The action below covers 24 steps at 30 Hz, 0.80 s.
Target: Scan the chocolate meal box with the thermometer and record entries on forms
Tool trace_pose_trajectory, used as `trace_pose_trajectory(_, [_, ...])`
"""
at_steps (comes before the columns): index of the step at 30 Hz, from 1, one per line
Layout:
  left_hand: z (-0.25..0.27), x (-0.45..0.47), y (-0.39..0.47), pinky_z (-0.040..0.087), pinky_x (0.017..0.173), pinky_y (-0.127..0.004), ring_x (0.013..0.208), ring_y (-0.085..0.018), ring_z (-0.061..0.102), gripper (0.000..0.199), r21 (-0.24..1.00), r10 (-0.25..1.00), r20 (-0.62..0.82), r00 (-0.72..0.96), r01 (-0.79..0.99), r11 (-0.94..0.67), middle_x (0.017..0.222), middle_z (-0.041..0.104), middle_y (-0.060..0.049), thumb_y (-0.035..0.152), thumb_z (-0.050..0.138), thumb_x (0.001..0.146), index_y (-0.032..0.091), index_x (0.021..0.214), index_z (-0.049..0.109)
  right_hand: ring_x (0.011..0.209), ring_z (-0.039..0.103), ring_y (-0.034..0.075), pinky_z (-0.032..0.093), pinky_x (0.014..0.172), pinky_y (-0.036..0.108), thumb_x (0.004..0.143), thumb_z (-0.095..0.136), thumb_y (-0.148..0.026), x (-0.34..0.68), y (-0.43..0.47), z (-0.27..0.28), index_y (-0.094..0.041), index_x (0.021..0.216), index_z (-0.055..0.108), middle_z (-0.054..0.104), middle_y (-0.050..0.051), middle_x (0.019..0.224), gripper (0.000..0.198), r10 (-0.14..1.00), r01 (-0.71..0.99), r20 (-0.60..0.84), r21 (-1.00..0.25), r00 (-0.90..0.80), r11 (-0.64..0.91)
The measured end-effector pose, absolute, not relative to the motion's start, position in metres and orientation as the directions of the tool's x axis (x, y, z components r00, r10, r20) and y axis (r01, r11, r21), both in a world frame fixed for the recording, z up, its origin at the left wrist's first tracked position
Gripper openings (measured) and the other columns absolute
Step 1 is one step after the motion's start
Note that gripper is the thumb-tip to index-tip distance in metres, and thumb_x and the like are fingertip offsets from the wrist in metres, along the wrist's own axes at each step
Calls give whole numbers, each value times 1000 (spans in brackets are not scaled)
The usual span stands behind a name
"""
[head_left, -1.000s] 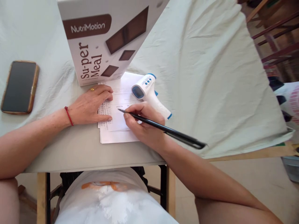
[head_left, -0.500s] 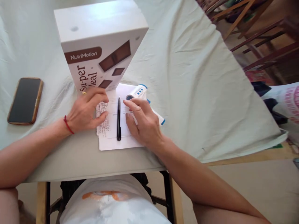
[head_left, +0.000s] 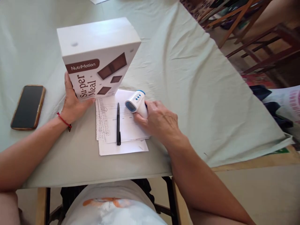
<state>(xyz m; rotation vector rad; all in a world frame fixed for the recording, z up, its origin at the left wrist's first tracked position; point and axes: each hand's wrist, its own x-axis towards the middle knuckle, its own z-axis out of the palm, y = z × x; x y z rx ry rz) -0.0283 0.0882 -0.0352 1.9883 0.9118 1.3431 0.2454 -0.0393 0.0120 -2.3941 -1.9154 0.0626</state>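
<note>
A white NutriMotion box (head_left: 93, 37) with brown chocolate pictures stands upright on the cloth. My left hand (head_left: 75, 103), with a red string at its wrist, grips the box's lower left edge, thumb across the front and fingers along the side. The white and blue infrared thermometer (head_left: 137, 101) lies over the papers' right side. Around its handle my right hand (head_left: 161, 120) is closed, hiding most of the grip. Between my hands, a black pen (head_left: 118, 125) rests lengthwise on the written papers (head_left: 107, 147).
A dark-screened phone (head_left: 28, 106) in a brown case lies to the left on the pale tablecloth (head_left: 199, 103). Another white sheet shows at the table's far edge of view. Wooden chairs (head_left: 269, 43) stand beyond the table's right edge.
My left hand has moved from above the papers onto the box's lower left side. My right hand has shifted right and closed around the thermometer's handle.
</note>
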Motion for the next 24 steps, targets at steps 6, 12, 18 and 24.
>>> trace_pose_trajectory(6, [-22, -28, 84, 55, 105, -51, 121, -30, 63, 83, 867, 877, 460, 140, 144, -477, 130, 63, -6, 62, 89, 67, 28, 129, 45, 86, 65, 28, 45, 64, 35, 89, 59, -41, 247, -40, 6, -17, 112, 68, 69, 15, 105, 34, 979, 977, 75, -112, 190, -181])
trace_pose_trajectory(12, [-5, -16, 58, 60, 97, -45, 118, -30, 67, 66, 895, 909, 368, 196, 192, -404, 124, 68, -10, 66, 76, 81, 22, 123, 51, 73, 61, 25, 45, 60, 36, 87, 64, -52, 262, -37, -16, -20, 94, 68, 67, 12, 87, 33, 955, 972, 262, -220, 136, -78])
trace_pose_trajectory(18, [1, -15, 58, 59, 98, -47, 120, -33, 66, 63, 892, 903, 344, 258, 211, -400, 126, 69, -13, 71, 68, 85, 21, 121, 53, 71, 58, 22, 49, 62, 37, 87, 63, -56, 251, -40, -1, -22, 99, 66, 64, 7, 83, 36, 885, 762, 401, -642, 237, 87])
trace_pose_trajectory(24, [3, -11, 57, 60, 97, -47, 115, -31, 69, 68, 901, 895, 354, 271, 157, -404, 124, 71, -13, 71, 73, 80, 20, 119, 52, 73, 60, 19, 52, 68, 37, 87, 65, -59, 219, -57, 11, -22, 86, 64, 63, 4, 83, 37, 904, 259, 427, -876, 22, 407])
